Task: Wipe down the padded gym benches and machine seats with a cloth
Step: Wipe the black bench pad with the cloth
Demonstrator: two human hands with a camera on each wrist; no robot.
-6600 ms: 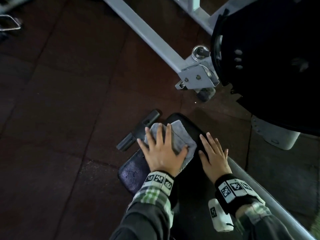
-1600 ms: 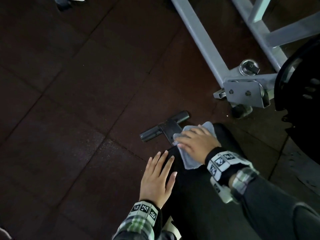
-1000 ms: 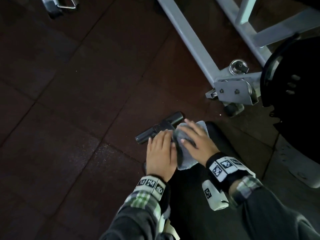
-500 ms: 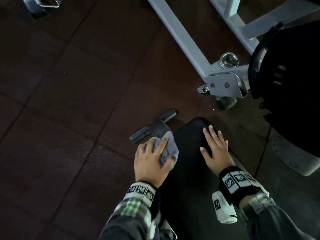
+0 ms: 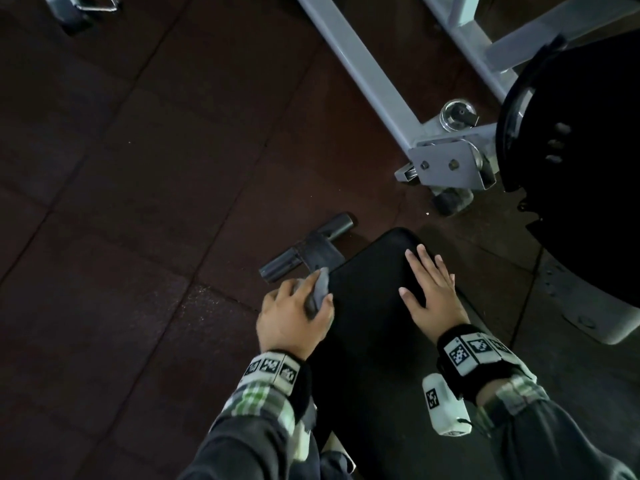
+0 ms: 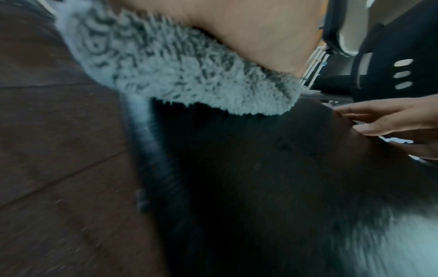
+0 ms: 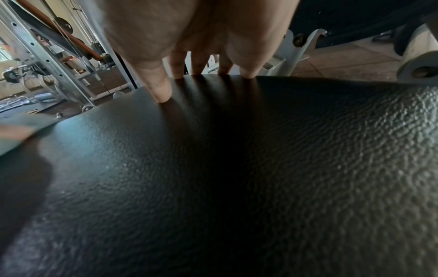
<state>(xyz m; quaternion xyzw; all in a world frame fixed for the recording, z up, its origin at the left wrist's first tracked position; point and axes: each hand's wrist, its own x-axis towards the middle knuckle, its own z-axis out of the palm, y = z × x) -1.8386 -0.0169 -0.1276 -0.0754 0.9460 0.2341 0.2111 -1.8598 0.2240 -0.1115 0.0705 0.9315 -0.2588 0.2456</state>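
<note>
My head camera looks steeply down from above my arms at the end of the bench pad (image 5: 367,306) and the dark floor (image 5: 138,202) beyond. The camera on my left wrist sits low at the pad's left edge, very near the cloth (image 6: 180,75), facing across toward my right hand (image 6: 398,127). The right wrist camera lies almost on the pad, looking along my fingers (image 7: 163,90) toward the machine frame (image 7: 59,71). All three share the pad.

Gym, weights area. Evidence: dark rubber tile floor (image 5: 145,188); black padded bench (image 5: 374,334) in textured vinyl; grey steel machine frame (image 5: 367,67); large black weight plate (image 5: 581,161); barbell rack with cables (image 7: 47,61) in the background.
</note>
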